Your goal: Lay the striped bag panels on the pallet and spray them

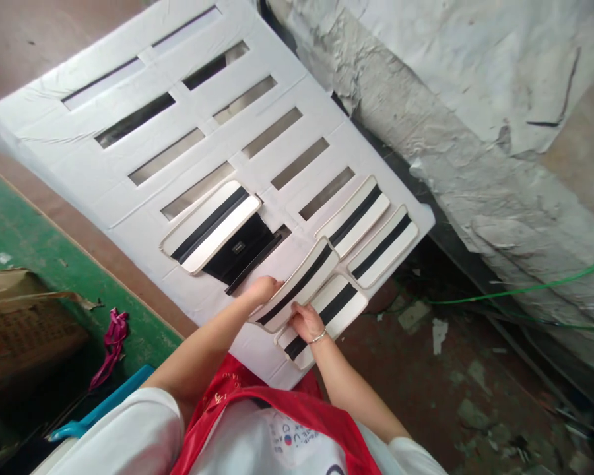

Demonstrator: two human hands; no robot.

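Note:
A white wallet-like panel with a black stripe and pale bound edge (pixel 304 277) is held slightly bent over the slotted white board (pixel 143 152). My left hand (pixel 264 289) is at its left edge, fingers partly hidden behind it. My right hand (pixel 307 322) grips its lower edge, the thumb on top. Beneath it lies a second striped panel (pixel 334 307). Two more striped panels (pixel 354 214) (pixel 383 247) rest at the board's right corner. To the left, an opened striped piece (pixel 210 227) shows a black inside (pixel 240 247) with a small label, tucked at a slot.
Several long slots are cut in rows through the board. A crumpled, paint-marked covered surface (pixel 450 125) runs along the right, with a green cord (pixel 525 293). On the left are a cardboard box (pixel 24 323), a pink strip (pixel 111 343) and a blue item (pixel 103 402).

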